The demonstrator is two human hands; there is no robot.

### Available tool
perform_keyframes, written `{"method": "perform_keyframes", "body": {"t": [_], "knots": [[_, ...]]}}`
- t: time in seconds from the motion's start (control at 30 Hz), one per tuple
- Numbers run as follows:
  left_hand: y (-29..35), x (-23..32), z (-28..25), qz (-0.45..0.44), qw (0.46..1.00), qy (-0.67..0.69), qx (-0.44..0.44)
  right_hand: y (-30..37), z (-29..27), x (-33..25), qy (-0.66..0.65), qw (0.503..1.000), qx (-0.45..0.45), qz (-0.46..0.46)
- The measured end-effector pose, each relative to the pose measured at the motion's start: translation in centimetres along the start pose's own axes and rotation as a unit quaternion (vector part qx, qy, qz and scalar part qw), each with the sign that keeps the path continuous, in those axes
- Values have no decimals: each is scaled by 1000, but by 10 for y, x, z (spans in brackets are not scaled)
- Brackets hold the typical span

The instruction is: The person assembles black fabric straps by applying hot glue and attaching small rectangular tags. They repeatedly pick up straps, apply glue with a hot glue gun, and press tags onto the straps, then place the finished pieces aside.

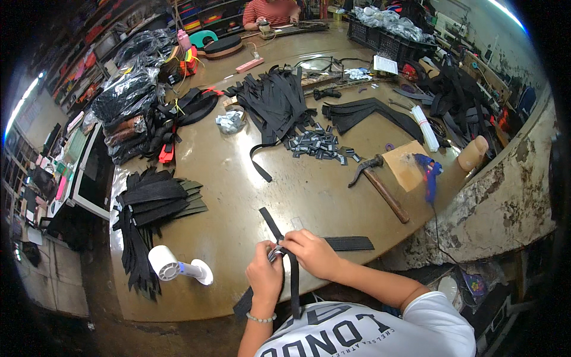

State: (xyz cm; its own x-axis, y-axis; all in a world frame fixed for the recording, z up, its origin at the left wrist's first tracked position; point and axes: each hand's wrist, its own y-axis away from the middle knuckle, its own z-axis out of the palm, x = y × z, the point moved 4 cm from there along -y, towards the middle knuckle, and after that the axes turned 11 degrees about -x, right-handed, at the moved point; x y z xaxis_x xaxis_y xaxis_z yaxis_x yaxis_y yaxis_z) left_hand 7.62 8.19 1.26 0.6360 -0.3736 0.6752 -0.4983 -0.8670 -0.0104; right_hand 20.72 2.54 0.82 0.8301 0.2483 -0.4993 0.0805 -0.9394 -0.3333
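Note:
Close to the table's near edge, my left hand [264, 276] and my right hand [310, 253] meet, fingers closed. Between them is a black webbing strap [294, 285]; one end points away across the table, the other hangs toward my shirt. My left fingers pinch a small grey, shiny buckle-like piece [275, 254], partly covered by the fingers. My right fingertips grip the strap beside it. A wider dark strap [351, 243] lies flat to the right of my right hand. Another dark strap end [244, 302] shows left of my left wrist.
Small dark buckles [318, 144] are heaped beyond my hands, next to piled black straps [270, 98]. A hammer [385, 193] and blue glue gun [429, 169] lie right. Left are stacked straps [156, 199] and a white fan [178, 266]. Another person [270, 13] sits at the far end.

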Motion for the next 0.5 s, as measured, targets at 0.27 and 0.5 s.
{"method": "perform_keyframes", "body": {"t": [0.27, 0.5], "knots": [[4, 7, 4, 95, 991, -91, -13, 28, -6, -19, 58, 996, -41, -58], [3, 9, 3, 97, 991, -89, -13, 74, -31, -31, -159, 962, -221, -26]]}}
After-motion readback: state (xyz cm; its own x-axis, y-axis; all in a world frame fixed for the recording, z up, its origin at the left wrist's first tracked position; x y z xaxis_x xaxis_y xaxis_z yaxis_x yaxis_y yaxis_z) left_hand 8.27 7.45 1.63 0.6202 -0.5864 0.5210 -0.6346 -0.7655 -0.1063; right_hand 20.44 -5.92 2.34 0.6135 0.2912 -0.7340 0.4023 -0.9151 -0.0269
